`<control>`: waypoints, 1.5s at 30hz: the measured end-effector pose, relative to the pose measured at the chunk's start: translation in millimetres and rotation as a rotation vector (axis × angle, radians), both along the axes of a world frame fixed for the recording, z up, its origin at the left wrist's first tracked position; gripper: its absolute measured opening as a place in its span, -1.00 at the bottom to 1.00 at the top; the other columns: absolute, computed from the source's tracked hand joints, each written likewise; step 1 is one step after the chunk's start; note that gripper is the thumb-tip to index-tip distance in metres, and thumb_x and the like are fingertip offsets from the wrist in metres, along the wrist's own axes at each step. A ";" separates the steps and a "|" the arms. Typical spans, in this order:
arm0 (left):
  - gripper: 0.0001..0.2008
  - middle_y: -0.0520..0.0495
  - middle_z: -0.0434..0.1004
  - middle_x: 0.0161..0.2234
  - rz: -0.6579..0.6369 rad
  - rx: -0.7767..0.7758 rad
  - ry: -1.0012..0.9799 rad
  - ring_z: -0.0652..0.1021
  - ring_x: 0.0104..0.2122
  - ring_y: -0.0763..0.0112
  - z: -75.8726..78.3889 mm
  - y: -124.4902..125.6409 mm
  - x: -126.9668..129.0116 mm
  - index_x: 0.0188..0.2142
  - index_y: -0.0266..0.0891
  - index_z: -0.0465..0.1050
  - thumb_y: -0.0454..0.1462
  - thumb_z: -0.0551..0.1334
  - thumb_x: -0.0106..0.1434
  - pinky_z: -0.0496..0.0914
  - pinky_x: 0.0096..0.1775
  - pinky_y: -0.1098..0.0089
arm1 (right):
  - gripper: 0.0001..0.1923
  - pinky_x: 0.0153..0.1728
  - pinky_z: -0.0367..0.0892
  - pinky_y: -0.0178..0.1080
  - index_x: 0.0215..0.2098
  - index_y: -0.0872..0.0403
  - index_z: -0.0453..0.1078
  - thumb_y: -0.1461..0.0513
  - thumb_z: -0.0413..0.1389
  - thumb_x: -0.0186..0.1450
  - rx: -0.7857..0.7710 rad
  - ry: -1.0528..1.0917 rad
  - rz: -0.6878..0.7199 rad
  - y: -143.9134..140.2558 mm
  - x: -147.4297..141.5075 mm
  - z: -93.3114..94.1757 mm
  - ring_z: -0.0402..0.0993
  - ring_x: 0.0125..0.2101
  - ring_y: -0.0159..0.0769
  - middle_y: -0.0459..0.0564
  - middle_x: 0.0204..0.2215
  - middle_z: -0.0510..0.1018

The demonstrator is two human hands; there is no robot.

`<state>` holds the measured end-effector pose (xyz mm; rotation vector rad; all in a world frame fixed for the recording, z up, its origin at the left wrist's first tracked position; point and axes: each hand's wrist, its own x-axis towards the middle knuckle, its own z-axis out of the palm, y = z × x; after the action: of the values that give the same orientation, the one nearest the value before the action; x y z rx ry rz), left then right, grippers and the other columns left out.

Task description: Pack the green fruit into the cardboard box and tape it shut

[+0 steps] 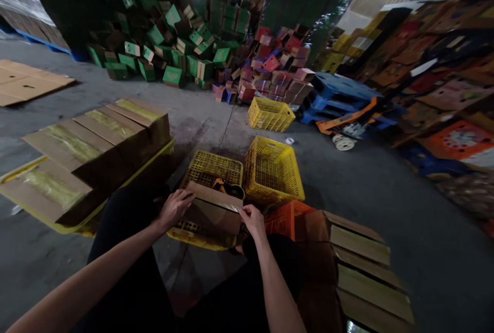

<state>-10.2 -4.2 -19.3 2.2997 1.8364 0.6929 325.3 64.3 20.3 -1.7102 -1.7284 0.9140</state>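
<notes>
cardboard box (214, 215) in the head view lies across the top of a yellow crate (216, 162), between the person's two hands, a dark seam running along its length. the left hand (178, 208) is narrow, fingers and thumb holding the box's left end. the right hand (252, 220) is pinched, its fingertips on the right end, where something shiny glints by the seam. just behind the box sits a tape dispenser (222, 185), partly hidden. an open yellow basket (255, 189) stands just beside the crate, with an orange crate (281, 220) nearer the person's right knee. taped cartons (71, 140) fill a long yellow bin (65, 228) at the left.
</notes>
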 end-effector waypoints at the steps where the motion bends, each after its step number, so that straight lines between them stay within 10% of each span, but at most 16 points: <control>1: -0.63 -0.08 0.51 0.13 0.002 -0.002 0.004 0.43 0.04 0.14 -0.7 0.3 0.4 0.14 -0.01 0.49 -0.29 0.10 0.41 0.36 -0.02 0.19 | -0.88 -0.26 0.46 -0.18 -0.45 -0.03 0.49 0.11 0.18 0.15 0.002 -0.006 0.002 0.2 -0.2 -0.7 0.61 -0.29 -0.09 -0.01 -0.41 0.65; 32: -0.46 -0.27 0.42 0.17 -0.071 -0.025 0.153 0.39 0.18 0.14 -13.4 -8.1 13.8 0.28 -0.30 0.32 -0.47 0.02 0.33 0.32 0.17 0.20 | -0.90 -0.29 0.36 -0.30 -0.32 0.03 0.44 0.17 0.14 0.27 -0.034 -0.302 0.044 2.2 -4.4 -7.1 0.60 -0.27 -0.21 -0.03 -0.34 0.64; 45: -0.28 -0.48 0.10 0.37 0.001 -0.054 0.216 0.07 0.39 -0.19 -45.5 -19.8 33.6 0.32 -0.45 0.24 -0.01 0.21 0.33 0.18 0.27 -0.04 | -0.90 -0.16 0.30 -0.28 -0.33 0.03 0.44 0.21 0.10 0.33 -0.010 -0.448 0.075 -4.1 -15.5 3.8 0.55 -0.17 -0.20 0.00 -0.26 0.59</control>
<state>23.4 -24.0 -64.7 2.4218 1.9166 0.4022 309.8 60.2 24.1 -1.9779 -2.0825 0.5981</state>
